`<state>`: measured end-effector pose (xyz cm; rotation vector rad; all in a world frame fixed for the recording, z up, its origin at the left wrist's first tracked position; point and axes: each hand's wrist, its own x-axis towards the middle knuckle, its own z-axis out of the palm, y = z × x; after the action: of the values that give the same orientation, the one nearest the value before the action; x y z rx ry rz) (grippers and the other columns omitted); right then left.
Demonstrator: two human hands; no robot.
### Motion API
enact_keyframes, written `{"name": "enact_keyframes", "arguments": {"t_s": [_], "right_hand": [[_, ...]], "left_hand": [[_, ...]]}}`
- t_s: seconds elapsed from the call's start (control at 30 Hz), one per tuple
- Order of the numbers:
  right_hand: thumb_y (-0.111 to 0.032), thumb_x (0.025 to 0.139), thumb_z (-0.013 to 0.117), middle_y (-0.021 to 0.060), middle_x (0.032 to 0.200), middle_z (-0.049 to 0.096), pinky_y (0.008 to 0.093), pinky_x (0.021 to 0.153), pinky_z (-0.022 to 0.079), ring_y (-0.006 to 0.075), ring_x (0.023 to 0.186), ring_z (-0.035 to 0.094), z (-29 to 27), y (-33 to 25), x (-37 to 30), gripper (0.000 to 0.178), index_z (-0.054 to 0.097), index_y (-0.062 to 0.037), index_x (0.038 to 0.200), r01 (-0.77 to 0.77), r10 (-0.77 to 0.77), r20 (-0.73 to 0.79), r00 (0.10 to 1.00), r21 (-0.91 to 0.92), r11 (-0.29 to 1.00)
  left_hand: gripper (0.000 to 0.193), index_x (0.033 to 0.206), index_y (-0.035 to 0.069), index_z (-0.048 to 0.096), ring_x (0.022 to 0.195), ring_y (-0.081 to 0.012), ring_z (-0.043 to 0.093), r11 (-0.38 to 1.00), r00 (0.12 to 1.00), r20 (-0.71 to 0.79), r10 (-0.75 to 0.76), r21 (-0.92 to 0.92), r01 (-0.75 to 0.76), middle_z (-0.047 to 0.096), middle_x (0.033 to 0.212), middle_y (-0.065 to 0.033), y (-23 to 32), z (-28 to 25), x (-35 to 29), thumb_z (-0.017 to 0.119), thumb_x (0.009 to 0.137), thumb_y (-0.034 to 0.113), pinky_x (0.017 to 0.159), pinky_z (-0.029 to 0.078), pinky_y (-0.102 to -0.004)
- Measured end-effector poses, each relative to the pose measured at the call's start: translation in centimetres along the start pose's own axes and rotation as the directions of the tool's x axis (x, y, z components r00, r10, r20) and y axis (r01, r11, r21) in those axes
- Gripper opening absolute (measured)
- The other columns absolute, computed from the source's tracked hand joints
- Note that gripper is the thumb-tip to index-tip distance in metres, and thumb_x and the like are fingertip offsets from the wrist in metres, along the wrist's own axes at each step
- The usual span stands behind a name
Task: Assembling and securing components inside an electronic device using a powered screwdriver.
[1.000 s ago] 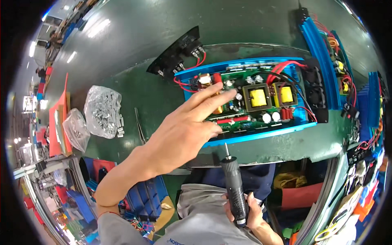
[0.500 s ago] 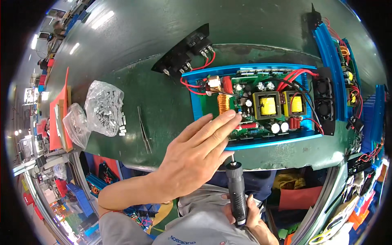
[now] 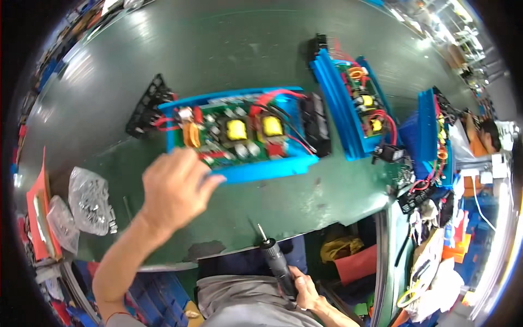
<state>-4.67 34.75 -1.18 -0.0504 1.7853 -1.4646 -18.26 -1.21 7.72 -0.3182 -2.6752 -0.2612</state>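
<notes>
While the right hand (image 3: 306, 291) is wrapped around a long black round electric screwdriver (image 3: 277, 265), the thin metal tip points up and a bit left, near the front edge of the shiny dark green table (image 3: 294, 201). That tip touches none of the parts. The left hand (image 3: 174, 191) is at the near left corner of a long bright blue metal case (image 3: 267, 170), with its fingers bent and its thumb out to the right. It is blurry there, so I cannot tell if the hand is gripping the wall or just resting by it. The case sits on the table, past both hands. Inside it lies a flat green circuit board (image 3: 210, 136) with two fat yellow coils (image 3: 236, 129) and an orange copper wire coil (image 3: 191, 134). A black end plate (image 3: 147, 106) hangs off its left side by red wires. Two more blue metal cases (image 3: 338, 109) are over on the right. On the left lies a clear plastic bag full of little silver bits (image 3: 90, 201), beside a smaller clear bag (image 3: 64, 223)
</notes>
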Motion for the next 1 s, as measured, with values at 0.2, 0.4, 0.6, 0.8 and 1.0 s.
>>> {"name": "enact_keyframes", "arguments": {"t_s": [0.2, 0.4, 0.6, 0.8, 1.0], "right_hand": [[-0.073, 0.100, 0.025, 0.0073, 0.085, 0.065, 0.0309, 0.071, 0.048, 0.0143, 0.075, 0.060, -0.9, 1.1, -0.7, 0.088, 0.054, 0.0064, 0.127, 0.084, -0.084, -0.071, 0.994, -0.002, 0.996], [-0.072, 0.100, 0.026, 0.0074, 0.084, 0.065, 0.0302, 0.070, 0.047, 0.0139, 0.075, 0.060, -1.1, 0.3, -0.4, 0.086, 0.054, 0.0061, 0.124, 0.068, -0.066, -0.113, 0.991, 0.012, 0.998], [-0.073, 0.099, 0.025, 0.0078, 0.084, 0.066, 0.0293, 0.068, 0.047, 0.0137, 0.074, 0.060, -1.2, -0.3, -1.6, 0.087, 0.055, 0.0050, 0.121, 0.094, -0.094, -0.149, 0.984, -0.001, 0.996], [-0.073, 0.099, 0.026, 0.0100, 0.085, 0.068, 0.0316, 0.067, 0.049, 0.0156, 0.073, 0.061, -1.6, 3.0, -2.6, 0.083, 0.059, 0.0014, 0.114, 0.257, -0.217, -0.255, 0.942, 0.136, 0.957], [-0.090, 0.085, 0.033, 0.0077, 0.087, 0.062, 0.0285, 0.060, 0.047, 0.0172, 0.068, 0.060, -3.8, 1.1, -2.0, 0.103, 0.051, 0.0015, 0.130, 0.279, -0.165, -0.382, 0.909, 0.265, 0.923]], "left_hand": [[0.032, 0.088, 0.003, 0.064, 0.088, -0.0327, 0.061, 0.976, 0.980, -0.180, -0.090, 0.178, 0.122, 0.059, 0.090, -0.0104, -9.1, 2.3, 7.8, 0.083, 0.075, 0.024, 0.078, 0.049, -0.0428], [0.045, 0.093, -0.001, 0.069, 0.090, -0.0411, 0.066, 0.834, 0.922, 0.234, -0.309, -0.399, 0.381, 0.069, 0.092, -0.0201, 3.5, 10.5, 16.6, 0.064, 0.094, 0.044, 0.080, 0.052, -0.0482], [0.062, 0.076, -0.012, 0.066, 0.082, -0.0447, 0.070, 0.633, 0.829, 0.525, -0.193, -0.579, 0.514, 0.068, 0.079, -0.0315, 12.9, 15.4, 21.9, 0.055, 0.094, 0.046, 0.080, 0.053, -0.0519], [0.052, 0.075, -0.010, 0.066, 0.063, -0.0305, 0.071, 0.571, 0.800, 0.589, -0.113, -0.620, 0.538, 0.069, 0.072, -0.0210, 7.8, 14.3, 20.7, 0.061, 0.090, 0.040, 0.066, 0.056, -0.0414], [0.040, 0.076, -0.005, 0.063, 0.064, -0.0198, 0.070, 0.557, 0.704, 0.691, 0.162, -0.653, 0.513, 0.066, 0.069, -0.0108, 1.4, 8.2, 15.0, 0.063, 0.090, 0.032, 0.060, 0.056, -0.0350]]}}
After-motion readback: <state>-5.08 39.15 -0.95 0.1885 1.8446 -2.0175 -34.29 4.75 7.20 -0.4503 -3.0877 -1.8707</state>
